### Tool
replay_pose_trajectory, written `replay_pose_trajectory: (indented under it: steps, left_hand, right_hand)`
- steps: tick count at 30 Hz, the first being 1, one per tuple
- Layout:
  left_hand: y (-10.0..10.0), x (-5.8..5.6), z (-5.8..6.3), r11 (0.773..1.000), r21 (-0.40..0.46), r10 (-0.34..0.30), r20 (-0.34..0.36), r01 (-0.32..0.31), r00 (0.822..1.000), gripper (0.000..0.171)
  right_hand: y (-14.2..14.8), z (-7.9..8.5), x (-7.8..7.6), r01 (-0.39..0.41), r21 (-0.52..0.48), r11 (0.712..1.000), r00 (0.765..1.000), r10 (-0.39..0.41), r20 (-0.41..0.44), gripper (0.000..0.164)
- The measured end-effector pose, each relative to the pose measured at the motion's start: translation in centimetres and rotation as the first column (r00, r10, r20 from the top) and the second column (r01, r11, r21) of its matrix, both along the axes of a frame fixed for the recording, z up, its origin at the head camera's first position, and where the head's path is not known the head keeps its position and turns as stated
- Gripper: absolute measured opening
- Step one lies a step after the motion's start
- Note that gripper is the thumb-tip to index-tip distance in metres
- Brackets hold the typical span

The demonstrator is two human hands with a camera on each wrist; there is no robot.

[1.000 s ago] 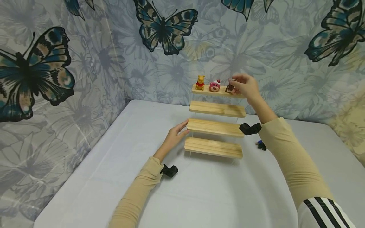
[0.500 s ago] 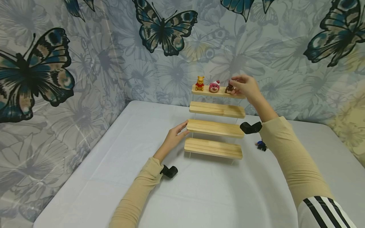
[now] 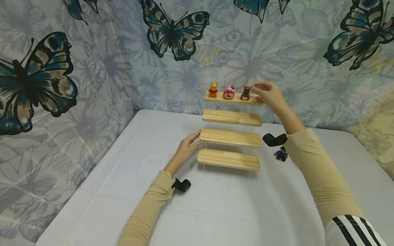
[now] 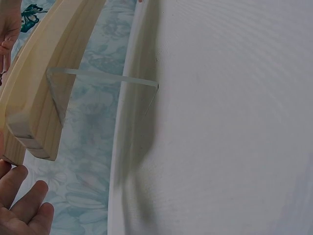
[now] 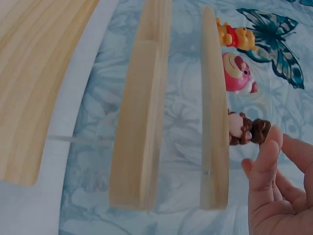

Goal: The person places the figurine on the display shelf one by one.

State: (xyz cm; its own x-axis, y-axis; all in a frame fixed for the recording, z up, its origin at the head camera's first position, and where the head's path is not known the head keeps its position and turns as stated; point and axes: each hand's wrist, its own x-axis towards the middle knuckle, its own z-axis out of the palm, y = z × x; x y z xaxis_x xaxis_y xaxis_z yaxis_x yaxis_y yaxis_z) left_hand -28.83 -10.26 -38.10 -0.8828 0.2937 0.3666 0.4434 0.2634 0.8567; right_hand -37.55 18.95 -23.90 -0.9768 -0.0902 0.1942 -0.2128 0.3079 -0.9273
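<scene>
A tiered display stand (image 3: 232, 138) has pale wooden boards on clear supports. At the left end of its third board from the top, my left hand (image 3: 184, 150) holds the board's end between fingers and thumb. In the left wrist view, bent fingers (image 4: 29, 200) show under the board end. On the top board sit a yellow bear figurine in a red shirt (image 3: 213, 90), a pink bear-head figurine (image 3: 228, 93) and a brown figurine with upright ears (image 3: 245, 93). My right hand (image 3: 270, 95) is beside the brown figurine, thumb and fingers parted, fingertips close to its head.
A small figurine in blue and black (image 3: 281, 154) lies on the white-covered table (image 3: 215, 205) right of the stand, near the right sleeve. Behind rises a butterfly-patterned backdrop (image 3: 172, 78). Black wrist mounts (image 3: 275, 140) stick out from both cuffs.
My right hand has loosened from the brown figurine and drawn slightly right, uncovering it on the top board. My left hand stays at the board's end. The head view has shifted slightly.
</scene>
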Motion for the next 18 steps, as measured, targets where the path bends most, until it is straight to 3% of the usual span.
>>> replay_pose_trajectory:
  steps: [2, 7, 12, 18]
  left_hand:
    - [0.0, -0.2, -0.3, 1.0, -0.002, -0.005, -0.013, 0.005, 1.0, 0.05]
    - [-0.2, -1.8, -2.7, 1.0, -0.006, -0.009, -0.054, 0.009, 0.998, 0.054]
    - [-0.1, -1.3, -2.0, 1.0, -0.003, 0.0, -0.021, 0.0, 1.0, 0.052]
    - [-0.2, -1.7, -2.2, 1.0, -0.001, 0.005, -0.023, -0.005, 1.0, 0.052]
  right_hand:
    - [0.4, -0.1, 0.3, 0.004, -0.009, 1.0, 1.0, -0.004, -0.001, 0.052]
    - [1.1, -0.1, 0.7, 0.024, -0.047, 0.999, 1.0, -0.024, 0.003, 0.051]
    - [1.5, 0.2, 1.5, 0.02, -0.091, 0.996, 1.0, -0.022, -0.015, 0.048]
    - [3.2, 0.6, 3.3, -0.032, -0.251, 0.967, 0.999, 0.021, -0.044, 0.03]
